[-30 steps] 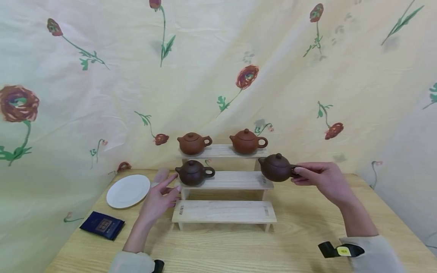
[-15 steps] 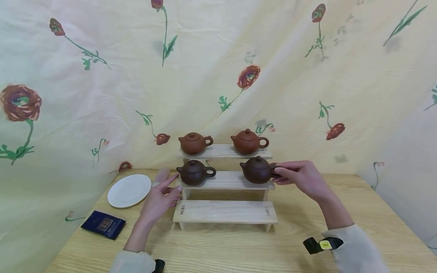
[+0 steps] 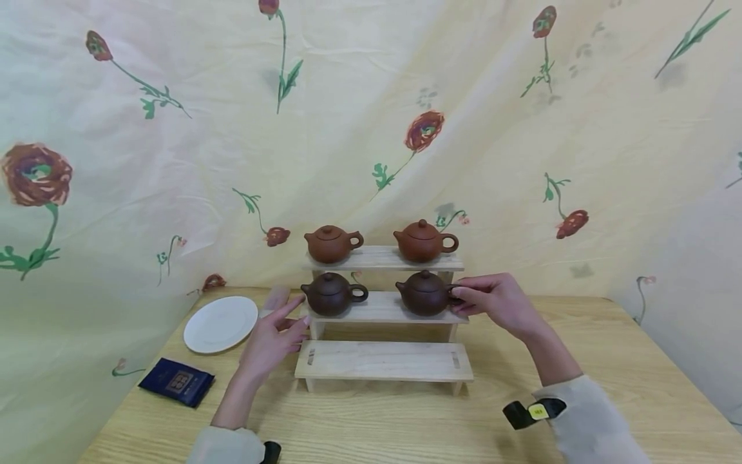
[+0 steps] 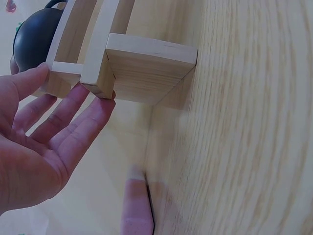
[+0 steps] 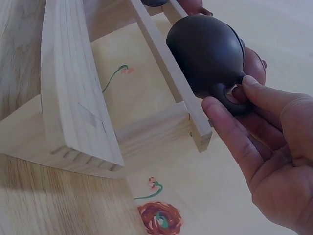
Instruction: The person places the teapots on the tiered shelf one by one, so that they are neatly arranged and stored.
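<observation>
A dark brown teapot [image 3: 425, 293] stands upright at the right end of the middle step of a wooden three-step stand [image 3: 382, 359]. My right hand [image 3: 493, 303] pinches its loop handle between thumb and fingers, as the right wrist view shows closely. Another dark teapot [image 3: 329, 294] sits at the left end of the same step. Beside it, my left hand [image 3: 272, 338] touches the stand's left end with extended fingers; the left wrist view has the fingertips against the wooden edges. Two reddish-brown teapots, a left one [image 3: 329, 245] and a right one [image 3: 422, 241], occupy the top step.
Left of the stand lie a white plate [image 3: 220, 324] and a dark blue packet [image 3: 177, 381] on the wooden table [image 3: 371, 428]. A pinkish flat object [image 4: 137, 205] rests behind the left hand. Flowered cloth [image 3: 348, 129] hangs behind everything.
My right hand has carried the dark teapot leftward and down, from the air beside the stand onto the middle step. The left hand has stayed at the stand's left end.
</observation>
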{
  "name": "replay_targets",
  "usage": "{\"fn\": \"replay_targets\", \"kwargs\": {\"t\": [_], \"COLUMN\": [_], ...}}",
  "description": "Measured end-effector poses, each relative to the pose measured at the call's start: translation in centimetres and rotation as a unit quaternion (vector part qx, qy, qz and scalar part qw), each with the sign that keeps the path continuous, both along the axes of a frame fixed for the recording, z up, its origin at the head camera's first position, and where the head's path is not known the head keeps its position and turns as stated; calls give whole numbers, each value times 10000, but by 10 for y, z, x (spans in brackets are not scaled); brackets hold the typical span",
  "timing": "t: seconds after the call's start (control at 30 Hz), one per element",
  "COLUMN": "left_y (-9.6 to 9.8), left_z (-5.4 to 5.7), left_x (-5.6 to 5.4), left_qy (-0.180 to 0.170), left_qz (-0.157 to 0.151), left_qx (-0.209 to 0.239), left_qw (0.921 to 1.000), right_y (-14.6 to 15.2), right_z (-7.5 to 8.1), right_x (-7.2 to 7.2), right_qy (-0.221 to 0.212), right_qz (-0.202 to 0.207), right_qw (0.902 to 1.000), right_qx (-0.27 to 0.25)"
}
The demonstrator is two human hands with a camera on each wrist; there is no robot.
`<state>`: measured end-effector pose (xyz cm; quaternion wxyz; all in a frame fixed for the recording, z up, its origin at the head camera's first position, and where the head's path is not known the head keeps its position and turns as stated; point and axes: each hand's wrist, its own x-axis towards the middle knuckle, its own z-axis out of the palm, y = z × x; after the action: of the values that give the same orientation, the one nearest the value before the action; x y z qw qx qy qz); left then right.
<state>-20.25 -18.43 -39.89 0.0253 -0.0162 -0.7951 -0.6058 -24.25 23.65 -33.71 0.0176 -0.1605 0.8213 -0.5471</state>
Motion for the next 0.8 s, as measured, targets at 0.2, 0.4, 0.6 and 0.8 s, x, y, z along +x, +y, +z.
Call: {"fn": "replay_targets", "kwargs": {"t": [0.2,0.4,0.6,0.8], "left_y": [0,1,2,1], "left_z": [1,1,2,3], "left_x": [2,1,1,2], "left_qy": [19,-9,-6,-17], "left_qz": [-5,-28,-29,-55], "left_qx": [27,50,57,72], "left_qw": [10000,10000,10000,10000], "right_y": [-3,0,4,5], "right_z": [-1,-5,-9,-9], "right_x": [-4,-6,-7,-9], "right_qy": [10,147,70,-6], "right_qz": [-6,-160,-223,-237], "right_qw": [10000,9989,9978,9975], "right_qx": [33,427,612,663]}}
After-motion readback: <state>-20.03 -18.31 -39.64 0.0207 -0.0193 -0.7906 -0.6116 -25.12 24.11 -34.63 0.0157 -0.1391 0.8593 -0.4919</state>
